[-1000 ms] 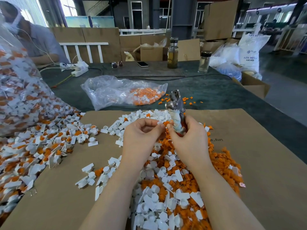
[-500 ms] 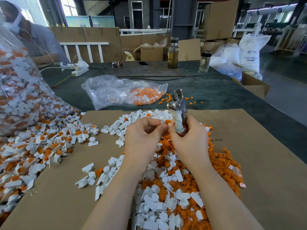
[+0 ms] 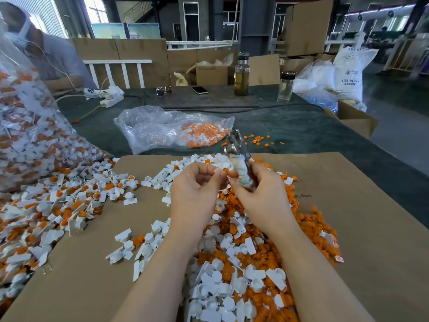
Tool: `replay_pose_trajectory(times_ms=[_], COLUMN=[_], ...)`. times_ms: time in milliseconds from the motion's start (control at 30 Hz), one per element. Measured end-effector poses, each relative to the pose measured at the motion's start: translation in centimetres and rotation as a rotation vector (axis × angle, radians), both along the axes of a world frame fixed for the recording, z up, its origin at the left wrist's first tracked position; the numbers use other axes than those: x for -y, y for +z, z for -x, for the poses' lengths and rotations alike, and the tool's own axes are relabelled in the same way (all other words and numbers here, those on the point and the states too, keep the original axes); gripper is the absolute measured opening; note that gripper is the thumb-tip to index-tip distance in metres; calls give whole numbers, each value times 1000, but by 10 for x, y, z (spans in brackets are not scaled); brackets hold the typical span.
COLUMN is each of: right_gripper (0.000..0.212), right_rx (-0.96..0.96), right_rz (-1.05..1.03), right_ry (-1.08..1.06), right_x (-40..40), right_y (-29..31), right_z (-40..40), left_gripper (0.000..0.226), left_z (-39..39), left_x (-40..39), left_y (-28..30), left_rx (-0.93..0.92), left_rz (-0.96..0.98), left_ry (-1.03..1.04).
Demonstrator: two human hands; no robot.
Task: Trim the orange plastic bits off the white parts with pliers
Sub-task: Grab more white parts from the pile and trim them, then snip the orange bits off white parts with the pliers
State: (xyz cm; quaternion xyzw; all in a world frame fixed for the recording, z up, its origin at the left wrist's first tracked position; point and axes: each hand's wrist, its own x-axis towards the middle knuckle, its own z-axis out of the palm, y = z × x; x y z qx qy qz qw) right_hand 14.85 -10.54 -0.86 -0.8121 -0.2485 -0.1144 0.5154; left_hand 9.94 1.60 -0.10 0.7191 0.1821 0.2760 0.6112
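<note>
My right hand (image 3: 260, 194) grips the pliers (image 3: 239, 156) by their cloth-wrapped handles, metal jaws pointing up and away. My left hand (image 3: 197, 189) pinches a small white part with an orange bit (image 3: 224, 171) between thumb and fingertips, right beside the pliers' handles. Below both hands lies a heap of trimmed white parts and orange bits (image 3: 243, 263) on brown cardboard (image 3: 362, 228). A spread of untrimmed white-and-orange parts (image 3: 58, 205) covers the left of the cardboard.
A big clear bag of untrimmed parts (image 3: 27, 135) looms at the left. A flatter plastic bag (image 3: 167, 129) with orange pieces lies beyond the cardboard. Two bottles (image 3: 241, 75), a phone (image 3: 199, 89), sunglasses and a power strip (image 3: 111, 98) sit farther back. A person (image 3: 46, 56) sits at far left.
The pliers have tilted slightly and their jaws moved a little to the right. My left hand still holds the small part against my right thumb; both hands stay in the same place.
</note>
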Motion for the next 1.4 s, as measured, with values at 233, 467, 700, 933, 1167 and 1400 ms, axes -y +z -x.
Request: replay_pose_trajectory(times_ms=[233,467,700,933,1167,1400], right_gripper=[7,12,15,14,14,11], right_rx=[-144,-162,-185,-161,-139,-116], right_rz=[101,278,298,268,291,340], right_ry=[151,286,340,337,299,243], right_x=[16,21,18,15,10,8], right_y=[5,8,9,6,4,0], right_z=[-4,-3,-1,1,3,3], left_gripper=[5,5,4,11,8,3], left_z=[3,6,8,8,7,5], left_x=[-8,-12,-14,-17,-21,-24], left_y=[1,5,6,5,3,2], left_rx=[98,188,234,234,203,169], left_rz=[-20,38,41,66,132,194], left_ry=[-1,-30,-86,-109,-111,-150])
